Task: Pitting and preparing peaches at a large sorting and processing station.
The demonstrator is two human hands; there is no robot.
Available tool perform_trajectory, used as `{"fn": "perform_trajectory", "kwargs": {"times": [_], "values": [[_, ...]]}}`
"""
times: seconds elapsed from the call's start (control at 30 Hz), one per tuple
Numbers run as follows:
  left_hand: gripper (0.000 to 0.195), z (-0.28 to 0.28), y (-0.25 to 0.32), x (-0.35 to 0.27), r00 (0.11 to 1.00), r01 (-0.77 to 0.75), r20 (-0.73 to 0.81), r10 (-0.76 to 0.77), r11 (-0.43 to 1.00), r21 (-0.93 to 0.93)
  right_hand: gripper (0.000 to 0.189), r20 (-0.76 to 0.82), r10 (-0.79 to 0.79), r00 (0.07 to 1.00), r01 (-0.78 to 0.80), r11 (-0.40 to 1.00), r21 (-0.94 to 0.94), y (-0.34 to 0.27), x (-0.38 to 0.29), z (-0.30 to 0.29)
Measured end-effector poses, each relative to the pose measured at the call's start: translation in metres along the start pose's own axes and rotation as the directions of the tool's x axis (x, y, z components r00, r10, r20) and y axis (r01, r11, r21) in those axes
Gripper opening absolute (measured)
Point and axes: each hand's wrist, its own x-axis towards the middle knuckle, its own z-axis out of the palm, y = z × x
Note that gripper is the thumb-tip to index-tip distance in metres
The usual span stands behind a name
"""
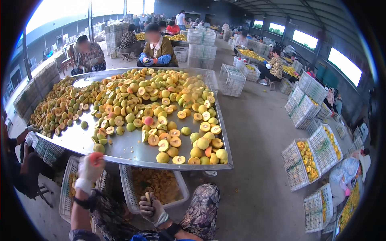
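Halved and whole yellow-green stone fruits point(129, 87) lie heaped on a metal-topped table point(69, 132) in front of me. My left hand point(90, 167), in a whitish glove and slightly blurred, holds a red-orange fruit point(96, 159) at the table's near edge, above a crate. In a grey-white glove, my right hand point(153, 209) is closed around the light handle of a small tool point(147, 195); its working end is unclear. That hand is over the near rim of a white plastic crate point(184, 188) with brownish-orange fruit pieces or pits point(158, 182) inside.
Another white crate point(64, 192) holding fruit stands below my left hand. A co-worker's gloved hand point(31, 128) is at the table's left corner. Two people sit across the table. Stacked crates point(232, 79) and filled fruit crates point(301, 162) stand to the right.
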Motion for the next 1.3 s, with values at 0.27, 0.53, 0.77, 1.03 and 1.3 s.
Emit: {"fn": "perform_trajectory", "kwargs": {"times": [0.27, 0.53, 0.77, 1.03, 1.3], "values": [[0.034, 0.198, 0.086, 0.045, 0.796, -0.421, 0.412, 0.443, 0.895, -0.149, 0.053, -0.131, -0.14, 0.982, 0.097, 0.952, -0.29, -0.002, -0.006, -0.012], [0.053, 0.218, 0.108, 0.058, 0.6, -0.56, 0.66, 0.452, 0.827, -0.057, 0.053, -0.276, -0.234, 0.932, 0.108, 0.908, -0.405, -0.002, -0.009, -0.015], [0.044, 0.21, 0.137, 0.06, 0.674, -0.426, 0.677, 0.295, 0.904, 0.03, 0.05, -0.432, -0.379, 0.818, 0.121, 0.849, -0.515, 0.013, -0.001, 0.017], [0.051, 0.12, 0.089, 0.024, 0.713, 0.632, 0.621, 0.324, 0.087, -0.77, 0.056, -0.082, -0.084, 0.993, 0.064, 0.972, -0.224, -0.023, -0.012, -0.029], [0.054, 0.09, 0.069, -0.053, 0.796, 0.605, 0.506, 0.331, -0.441, -0.663, 0.056, 0.363, -0.443, 0.82, 0.017, -0.614, -0.789, 0.037, -0.027, 0.048]]}}
